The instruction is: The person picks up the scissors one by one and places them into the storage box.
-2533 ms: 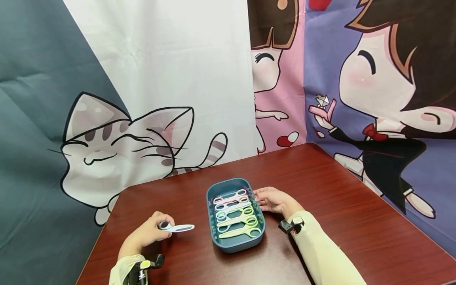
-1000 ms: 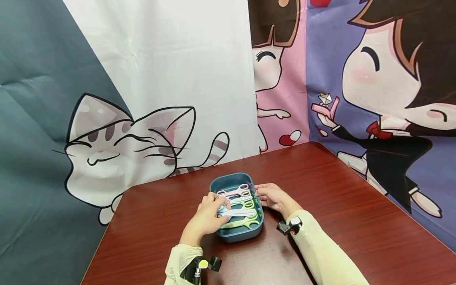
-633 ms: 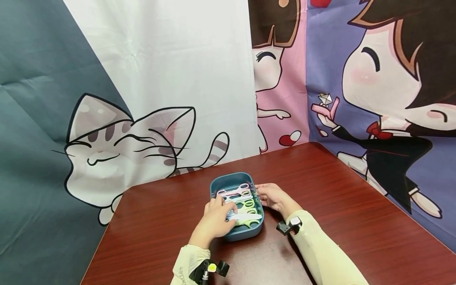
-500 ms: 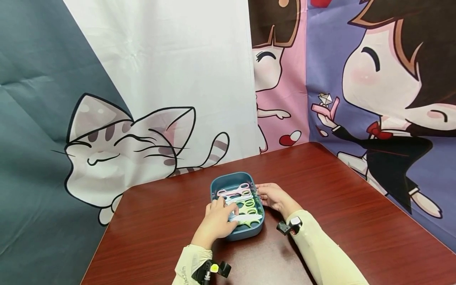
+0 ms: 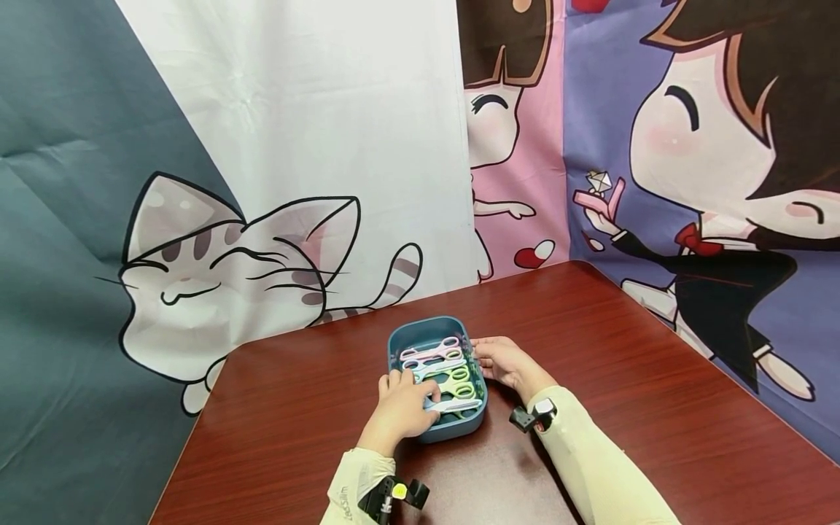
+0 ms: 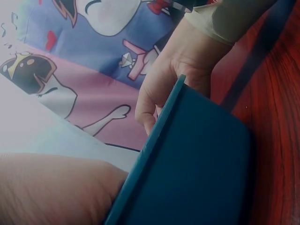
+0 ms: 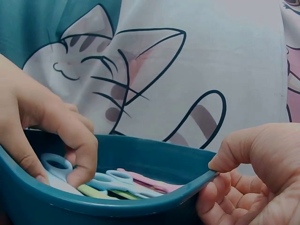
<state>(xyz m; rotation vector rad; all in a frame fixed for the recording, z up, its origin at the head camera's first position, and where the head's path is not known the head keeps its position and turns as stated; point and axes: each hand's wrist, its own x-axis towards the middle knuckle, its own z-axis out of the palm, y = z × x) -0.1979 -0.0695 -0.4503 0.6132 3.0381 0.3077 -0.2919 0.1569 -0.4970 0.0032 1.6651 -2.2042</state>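
A dark blue plastic box [image 5: 441,435] stands on the table with several scissors in it. My left hand [image 5: 397,410] reaches over the box's left rim and pinches a pair of light blue scissors [image 5: 457,405] by the handle. The blades point right, low across the near end, above green scissors [image 5: 463,394]. Farther back lie pink scissors [image 5: 426,354]. In the right wrist view, my right hand [image 7: 255,171] grips the box's rim, thumb on top and fingers curled against the outer wall. The box wall hides my left fingertips in the left wrist view.
The reddish-brown wooden table [image 5: 302,408] extends around the box on all sides. Behind it hangs a cartoon backdrop [image 5: 348,146] with a cat and two figures. Each wrist carries a small black camera mount [image 5: 533,415].
My left hand has carried the light blue scissors from the table's left side into the box, then slightly right and lower at the near end. My right hand stays at the right rim.
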